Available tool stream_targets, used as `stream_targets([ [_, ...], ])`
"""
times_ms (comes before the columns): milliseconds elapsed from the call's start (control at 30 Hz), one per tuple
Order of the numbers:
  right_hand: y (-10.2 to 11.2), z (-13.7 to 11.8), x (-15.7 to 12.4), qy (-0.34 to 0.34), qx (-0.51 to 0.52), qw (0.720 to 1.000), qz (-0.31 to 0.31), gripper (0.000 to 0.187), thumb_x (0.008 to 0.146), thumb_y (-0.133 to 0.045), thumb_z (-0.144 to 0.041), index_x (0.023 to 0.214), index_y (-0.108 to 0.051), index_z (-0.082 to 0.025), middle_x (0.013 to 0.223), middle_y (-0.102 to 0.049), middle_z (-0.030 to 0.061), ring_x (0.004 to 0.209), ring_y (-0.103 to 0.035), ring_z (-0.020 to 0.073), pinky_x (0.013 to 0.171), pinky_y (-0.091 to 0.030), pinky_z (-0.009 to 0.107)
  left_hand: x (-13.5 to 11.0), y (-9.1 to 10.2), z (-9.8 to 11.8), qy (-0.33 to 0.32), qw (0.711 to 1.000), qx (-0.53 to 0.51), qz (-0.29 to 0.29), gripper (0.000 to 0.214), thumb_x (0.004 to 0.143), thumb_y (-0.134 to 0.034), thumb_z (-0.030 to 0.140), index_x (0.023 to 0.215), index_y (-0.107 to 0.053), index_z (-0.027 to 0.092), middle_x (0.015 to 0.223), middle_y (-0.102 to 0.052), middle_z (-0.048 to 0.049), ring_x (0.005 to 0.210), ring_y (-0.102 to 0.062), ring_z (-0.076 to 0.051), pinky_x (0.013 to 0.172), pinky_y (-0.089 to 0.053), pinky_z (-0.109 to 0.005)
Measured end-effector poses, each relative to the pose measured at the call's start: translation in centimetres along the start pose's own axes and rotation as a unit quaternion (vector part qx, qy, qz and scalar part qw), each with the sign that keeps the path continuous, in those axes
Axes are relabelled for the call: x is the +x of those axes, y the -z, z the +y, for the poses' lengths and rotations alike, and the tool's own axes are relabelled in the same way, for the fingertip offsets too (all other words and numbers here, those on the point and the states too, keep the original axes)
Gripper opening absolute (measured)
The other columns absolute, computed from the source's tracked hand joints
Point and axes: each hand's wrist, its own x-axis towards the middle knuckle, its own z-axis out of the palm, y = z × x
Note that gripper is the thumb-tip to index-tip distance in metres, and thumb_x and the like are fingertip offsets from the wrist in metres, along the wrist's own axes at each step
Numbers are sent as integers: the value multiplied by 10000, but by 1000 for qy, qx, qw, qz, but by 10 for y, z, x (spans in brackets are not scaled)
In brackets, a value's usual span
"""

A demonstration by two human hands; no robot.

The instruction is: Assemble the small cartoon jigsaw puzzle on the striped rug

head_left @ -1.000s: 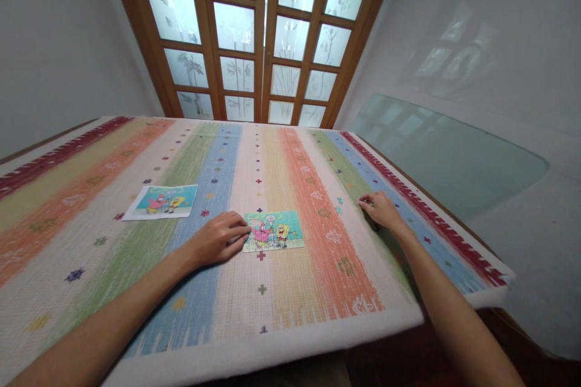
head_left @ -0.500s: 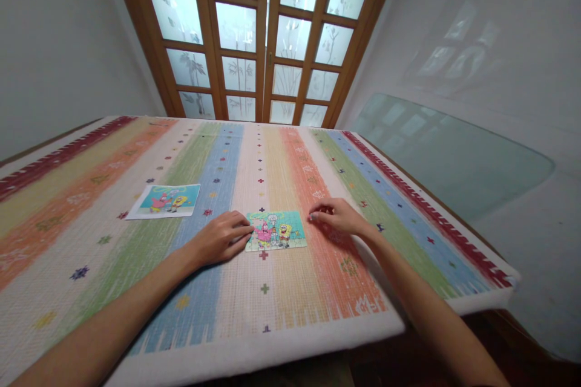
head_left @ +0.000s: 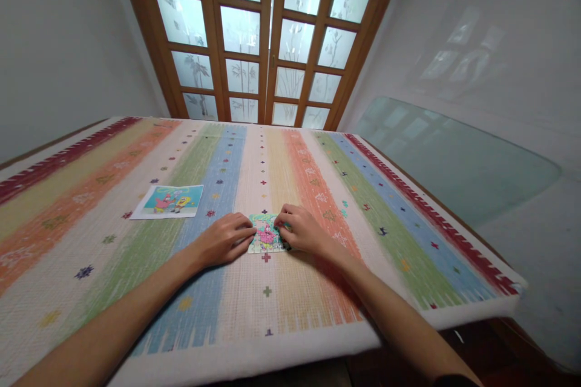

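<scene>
A small jigsaw puzzle (head_left: 264,240) with a pink starfish cartoon lies on the tablecloth before me. My left hand (head_left: 227,239) rests palm down beside it, fingertips touching its left edge and fingers loosely stretched. Over the puzzle's right part is my right hand (head_left: 302,230), its fingers curled together and hiding the yellow figure. Whatever the right fingers may pinch is hidden. To the left lies a printed picture card (head_left: 167,201) of the same cartoon scene. Small teal puzzle pieces (head_left: 344,208) lie to the right, beyond my right hand.
A striped tablecloth (head_left: 245,290) covers the table, its white hem hanging at the near edge. Beyond the far edge stand wooden doors (head_left: 267,72) with frosted panes. A glass panel (head_left: 454,157) is by the right wall.
My right hand has moved left from beside the puzzle onto its right part. The teal pieces at right have come into view. My left hand stays at the puzzle's left edge.
</scene>
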Motion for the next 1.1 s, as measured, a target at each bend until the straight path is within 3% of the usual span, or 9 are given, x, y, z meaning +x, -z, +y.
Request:
stream_targets([
  [200, -6, -3, -12, -24, 13, 999, 18, 144, 951, -669, -243, 916, -789, -173, 844, -640, 56, 791, -585, 186, 721, -415, 298, 2, 1, 2, -3, 1000, 9, 4, 252, 1038, -492, 217, 1060, -737, 159, 959, -715, -102, 891, -652, -213, 828, -556, -372],
  [467, -17, -5, -4, 5, 20, 999, 36, 205, 990, -613, -177, 1091, -790, -199, 916, -656, 72, 843, -595, 192, 737, -425, 295, 2, 1, 2, -11, 1000, 16, 13, 242, 1039, -500, 212, 1055, -735, 154, 957, -714, -103, 870, -655, -210, 809, -558, -364],
  [600, -16, -6, -7, -5, 8, 998, 61, 165, 977, -596, -181, 1019, -756, -180, 922, -661, 75, 846, -596, 201, 750, -436, 302, 2, 1, 1, -10, 1000, 17, 11, 245, 1042, -502, 214, 1042, -738, 150, 953, -714, -102, 867, -659, -207, 807, -563, -360],
  [767, -17, -10, -7, -40, 9, 998, 49, 136, 963, -656, -263, 931, -739, -161, 895, -653, 78, 837, -591, 208, 752, -432, 315, 1, 0, 0, -5, 1000, 7, 19, 241, 1034, -513, 210, 1045, -745, 146, 957, -715, -107, 880, -662, -215, 807, -567, -369],
  [1100, -20, -11, 0, -40, 36, 997, 48, 156, 960, -626, -146, 1027, -764, -175, 950, -658, 75, 865, -610, 192, 786, -448, 307, 2, -1, 0, -1, 1000, -5, 26, 232, 1029, -527, 210, 1038, -751, 151, 945, -717, -98, 872, -660, -213, 805, -558, -356],
])
